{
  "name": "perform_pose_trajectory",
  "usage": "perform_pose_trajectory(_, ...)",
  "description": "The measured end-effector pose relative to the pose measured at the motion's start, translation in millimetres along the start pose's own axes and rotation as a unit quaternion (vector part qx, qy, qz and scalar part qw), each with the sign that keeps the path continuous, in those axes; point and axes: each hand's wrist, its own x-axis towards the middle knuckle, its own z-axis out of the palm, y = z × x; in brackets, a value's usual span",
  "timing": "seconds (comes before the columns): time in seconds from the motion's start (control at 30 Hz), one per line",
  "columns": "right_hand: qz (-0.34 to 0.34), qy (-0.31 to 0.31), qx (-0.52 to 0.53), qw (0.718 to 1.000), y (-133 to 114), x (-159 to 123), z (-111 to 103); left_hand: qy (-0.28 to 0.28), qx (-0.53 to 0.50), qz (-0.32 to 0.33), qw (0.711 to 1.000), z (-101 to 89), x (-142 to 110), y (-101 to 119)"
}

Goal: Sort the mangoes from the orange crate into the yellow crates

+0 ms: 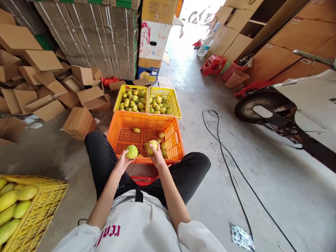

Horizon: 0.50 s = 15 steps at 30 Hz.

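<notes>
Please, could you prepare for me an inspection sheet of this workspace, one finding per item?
Surface: grey floor, with small scraps at right.
Job's things: orange crate between the knees, containing several fruits; two fuller yellow crates just beyond it.
Clutter: cardboard boxes heaped untidily at left.
Hands: left hand holds a green fruit; right hand holds a yellowish fruit.
Cables: black cable looped on the floor at right.
Surroundings: white motorbike at right; red stool farther back.
</notes>
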Motion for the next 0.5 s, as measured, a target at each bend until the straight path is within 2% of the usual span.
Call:
perform_pose_trajectory(0.1,0.006,0.036,-0.018,0.999,19.5,-12.9,0.2,-0.022,-0.041,-0.003,0.999,-0.9,-1.8,-17.8)
perform_pose_trajectory(0.2,0.017,0.068,-0.022,0.997,26.6,-15.7,1.7,-0.039,-0.077,0.003,0.996,-2.4,3.8,-25.2)
perform_pose_trajectory(0.27,0.029,0.08,-0.001,0.996,29.3,-12.6,2.9,-0.03,-0.09,-0.007,0.995,-5.5,9.8,-27.1)
perform_pose_trajectory(0.5,0.087,0.016,0.101,0.991,47.7,7.8,0.6,0.01,-0.143,-0.046,0.989,-24.0,37.6,-28.7)
